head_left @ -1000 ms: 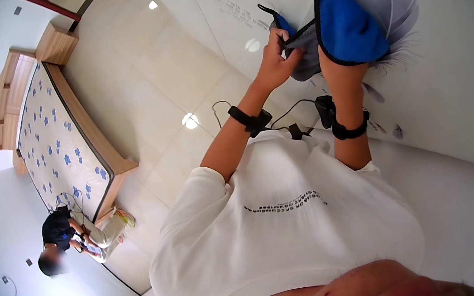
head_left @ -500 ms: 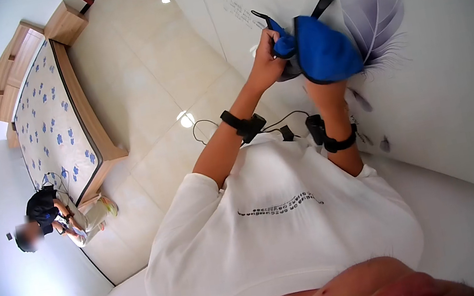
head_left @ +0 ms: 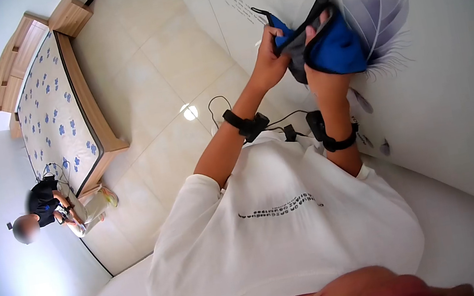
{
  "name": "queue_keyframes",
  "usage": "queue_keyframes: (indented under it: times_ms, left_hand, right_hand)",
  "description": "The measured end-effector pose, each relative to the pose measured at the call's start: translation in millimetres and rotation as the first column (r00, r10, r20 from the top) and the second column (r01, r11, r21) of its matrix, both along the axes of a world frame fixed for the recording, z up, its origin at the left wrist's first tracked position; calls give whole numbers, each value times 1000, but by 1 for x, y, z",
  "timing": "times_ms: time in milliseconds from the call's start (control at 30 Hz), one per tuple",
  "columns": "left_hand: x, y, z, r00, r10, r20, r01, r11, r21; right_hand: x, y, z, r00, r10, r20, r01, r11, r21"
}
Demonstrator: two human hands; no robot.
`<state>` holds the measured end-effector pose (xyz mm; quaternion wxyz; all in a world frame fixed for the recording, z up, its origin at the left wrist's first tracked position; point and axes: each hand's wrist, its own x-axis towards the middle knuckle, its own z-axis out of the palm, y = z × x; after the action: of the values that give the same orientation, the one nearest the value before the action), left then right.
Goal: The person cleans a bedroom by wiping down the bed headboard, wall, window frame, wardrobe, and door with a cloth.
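Both of my hands hold a blue cloth piece [head_left: 336, 47] with black edging, a grey inner side and a thin black loop at its far left corner; its exact kind I cannot make out. My left hand [head_left: 271, 61] pinches the left part between thumb and fingers. My right hand [head_left: 327, 79] is closed on the right part, with the blue fabric draped over much of it and some fingertips showing at the grey opening. A dark strap [head_left: 322, 2] sticks out at the top. Black bands with small boxes sit on both forearms.
Behind the cloth is a white surface [head_left: 445, 82] printed with grey feathers. Cables run between the forearm bands. At the left, a bed [head_left: 49, 110] with a flowered mattress stands on the tiled floor [head_left: 146, 94], and another person [head_left: 49, 204] sits near its end.
The cloth has turned and opened, so its grey inner side and my right fingertips now show. My left hand still grips its left part. The view has shifted slightly.
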<state>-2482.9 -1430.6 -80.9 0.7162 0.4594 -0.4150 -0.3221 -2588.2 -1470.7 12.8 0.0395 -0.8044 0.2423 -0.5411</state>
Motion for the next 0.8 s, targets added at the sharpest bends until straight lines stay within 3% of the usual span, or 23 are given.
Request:
queue_keyframes:
  times_ms: [33, 100, 133, 200, 233, 267, 333, 367, 433, 467, 533, 667, 733, 800]
  left_hand:
    - [0, -1, -4, 998, 37, 54, -38, 999, 14]
    - [-1, 0, -9, 988, 81, 129, -78, 997, -27]
    - [-2, 1, -9, 973, 116, 198, -106, 992, -63]
    - [-3, 4, -12, 972, 151, 181, -135, 986, -97]
    - [-1, 8, -16, 965, 161, 207, -166, 986, 7]
    - [-1, 11, -22, 957, 168, 236, -198, 974, 112]
    - [-6, 8, -48, 954, 167, 251, -189, 980, 67]
    - [-6, 7, -60, 950, 166, 264, -178, 984, 20]
    - [-1, 12, -34, 915, 198, 352, -230, 972, 51]
    - [1, 14, -22, 873, 213, 438, -271, 960, 73]
    - [23, 3, -2, 844, 254, 472, -258, 964, -57]
    - [39, 8, 21, 883, 162, 440, -214, 974, 70]
    - [36, 6, 10, 920, 95, 380, -152, 981, 122]
    - [29, 7, -30, 875, -164, 455, -5, 938, 348]
  right_hand:
    - [-2, 0, -4, 1000, 4, 2, -4, 1000, -2]
    - [-9, 6, -16, 953, -80, -294, 142, 971, 195]
    - [-10, 2, -28, 953, -74, -293, 135, 972, 193]
    - [-15, -3, -48, 949, 151, -277, -97, 975, 200]
    - [-14, -1, -54, 932, 130, -339, -20, 951, 309]
    - [-16, -2, -58, 933, 127, -337, -17, 950, 311]
    - [-19, -4, -61, 931, 145, -334, -87, 979, 184]
    - [-20, -1, -53, 930, 155, -334, -95, 978, 188]
    - [-19, 11, -15, 936, 66, -346, 39, 957, 289]
    - [-23, 1, -21, 963, 148, -224, -135, 988, 74]
    - [-9, 3, 20, 964, 253, 79, -263, 951, 165]
    - [-12, -10, -1, 980, 185, -77, -176, 978, 117]
    - [-8, -12, -12, 888, 45, -457, -29, 999, 41]
    - [3, -15, -33, 907, 92, -411, -57, 994, 98]
